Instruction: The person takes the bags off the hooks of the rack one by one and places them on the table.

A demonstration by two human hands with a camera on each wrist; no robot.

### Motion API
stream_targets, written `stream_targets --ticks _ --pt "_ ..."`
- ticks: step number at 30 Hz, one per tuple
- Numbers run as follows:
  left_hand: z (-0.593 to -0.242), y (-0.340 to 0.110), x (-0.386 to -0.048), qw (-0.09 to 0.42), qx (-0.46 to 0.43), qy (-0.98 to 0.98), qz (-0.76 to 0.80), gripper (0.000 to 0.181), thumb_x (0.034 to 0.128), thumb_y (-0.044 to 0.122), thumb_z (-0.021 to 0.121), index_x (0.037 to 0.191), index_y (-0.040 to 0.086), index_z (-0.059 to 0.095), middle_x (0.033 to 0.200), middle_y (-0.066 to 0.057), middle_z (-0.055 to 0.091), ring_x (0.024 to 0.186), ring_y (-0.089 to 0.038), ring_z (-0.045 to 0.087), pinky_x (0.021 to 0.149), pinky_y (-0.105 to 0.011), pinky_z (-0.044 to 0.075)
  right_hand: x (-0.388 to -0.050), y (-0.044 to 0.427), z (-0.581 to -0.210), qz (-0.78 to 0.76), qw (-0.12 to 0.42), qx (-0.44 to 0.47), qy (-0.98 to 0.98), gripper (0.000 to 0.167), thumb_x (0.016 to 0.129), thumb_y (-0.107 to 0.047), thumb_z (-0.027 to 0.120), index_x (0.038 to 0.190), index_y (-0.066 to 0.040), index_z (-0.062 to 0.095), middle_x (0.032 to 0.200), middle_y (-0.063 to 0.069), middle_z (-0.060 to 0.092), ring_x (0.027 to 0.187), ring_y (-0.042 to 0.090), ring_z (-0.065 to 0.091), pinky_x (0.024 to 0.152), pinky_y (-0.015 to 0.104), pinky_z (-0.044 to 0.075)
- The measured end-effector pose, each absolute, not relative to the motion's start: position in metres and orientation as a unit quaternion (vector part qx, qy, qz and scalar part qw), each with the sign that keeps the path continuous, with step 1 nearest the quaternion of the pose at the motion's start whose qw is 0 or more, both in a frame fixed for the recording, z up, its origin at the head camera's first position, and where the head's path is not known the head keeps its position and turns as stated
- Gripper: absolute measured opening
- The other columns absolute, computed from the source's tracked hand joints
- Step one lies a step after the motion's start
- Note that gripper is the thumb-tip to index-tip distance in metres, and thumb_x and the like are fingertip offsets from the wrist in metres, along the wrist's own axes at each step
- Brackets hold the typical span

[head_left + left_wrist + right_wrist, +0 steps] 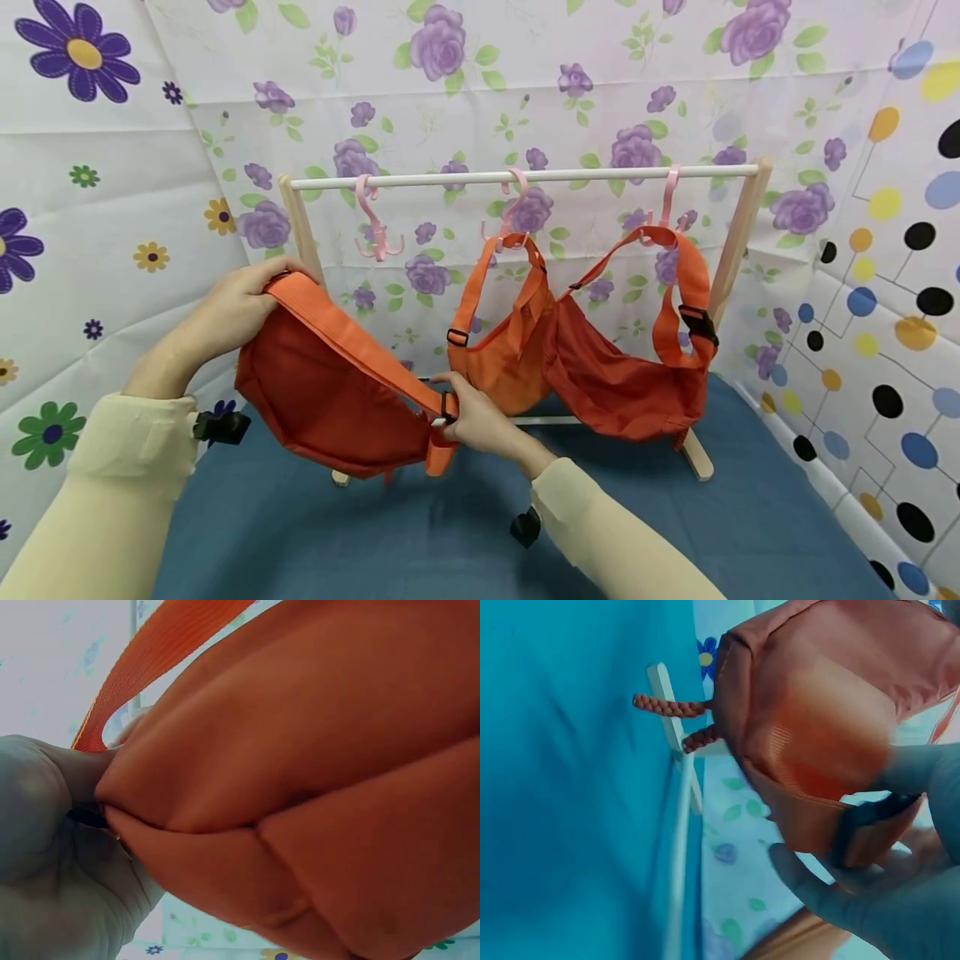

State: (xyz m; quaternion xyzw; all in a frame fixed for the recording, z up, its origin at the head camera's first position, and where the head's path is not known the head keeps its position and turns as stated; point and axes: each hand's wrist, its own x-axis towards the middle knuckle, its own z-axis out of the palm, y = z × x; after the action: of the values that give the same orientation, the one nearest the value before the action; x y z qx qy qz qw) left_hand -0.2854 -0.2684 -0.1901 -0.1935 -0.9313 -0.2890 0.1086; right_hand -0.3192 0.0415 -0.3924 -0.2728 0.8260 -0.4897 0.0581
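An orange-red sling bag (322, 392) is held up in front of the rack's left side, tilted down to the right. My left hand (225, 308) grips its upper left end together with the wide orange strap (337, 333). At the lower right end, my right hand (483, 421) pinches the strap beside a black buckle (448, 407). The left wrist view shows the bag's folded fabric (300, 750) close up against the palm. In the right wrist view, thumb and fingers (817, 889) surround the strap end; braided cords (667, 706) dangle from the bag.
Behind stands a rack with a white rod (450, 178) and wooden legs (731, 242). A bare pink hook (378, 237) hangs at its left. An orange bag (502, 367) and a red-orange bag (630, 383) hang from other pink hooks. Blue cloth (337, 542) covers the table.
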Motion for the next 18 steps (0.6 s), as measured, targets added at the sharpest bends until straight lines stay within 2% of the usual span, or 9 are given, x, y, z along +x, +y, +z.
stream_targets --ticks 5,10,14,18 --pt "-0.189 -0.268 -0.285 0.101 -0.202 -0.923 -0.313 0.047 0.1022 -0.002 0.032 0.138 0.009 0.059 0.135 -0.021 0.057 0.11 -0.034 0.056 0.083 -0.044 0.047 -0.318 0.042 -0.409 -0.579 0.09 -0.208 0.784 0.06 0.087 -0.001 0.076 0.142 -0.006 0.053 0.126 0.011 0.063 0.101 0.019 0.064 0.083 0.034 0.055" --pt "-0.19 -0.266 -0.286 0.098 -0.201 -0.929 -0.294 0.047 0.1014 -0.002 0.032 0.137 0.012 0.06 0.14 -0.021 0.056 0.117 -0.037 0.053 0.087 -0.049 0.043 -0.316 0.042 -0.417 -0.594 0.137 -0.2 0.767 0.044 0.089 -0.01 0.08 0.13 -0.006 0.065 0.115 0.005 0.07 0.098 0.018 0.066 0.085 0.034 0.055" --pt "-0.194 -0.271 -0.287 0.097 -0.204 -0.931 -0.285 0.049 0.0996 -0.005 0.032 0.136 0.011 0.06 0.138 -0.021 0.057 0.116 -0.038 0.053 0.087 -0.049 0.043 -0.315 0.041 -0.421 -0.584 0.163 -0.219 0.764 0.039 0.086 -0.006 0.083 0.122 -0.01 0.071 0.109 0.001 0.072 0.096 0.018 0.067 0.084 0.034 0.056" --pt "-0.2 -0.278 -0.29 0.091 -0.204 -0.931 -0.288 0.046 0.1006 -0.004 0.033 0.137 0.008 0.059 0.136 -0.021 0.058 0.117 -0.038 0.052 0.09 -0.05 0.042 -0.313 0.041 -0.423 -0.594 0.166 -0.22 0.756 0.039 0.083 0.001 0.082 0.119 -0.009 0.071 0.109 0.003 0.071 0.095 0.019 0.066 0.083 0.034 0.057"
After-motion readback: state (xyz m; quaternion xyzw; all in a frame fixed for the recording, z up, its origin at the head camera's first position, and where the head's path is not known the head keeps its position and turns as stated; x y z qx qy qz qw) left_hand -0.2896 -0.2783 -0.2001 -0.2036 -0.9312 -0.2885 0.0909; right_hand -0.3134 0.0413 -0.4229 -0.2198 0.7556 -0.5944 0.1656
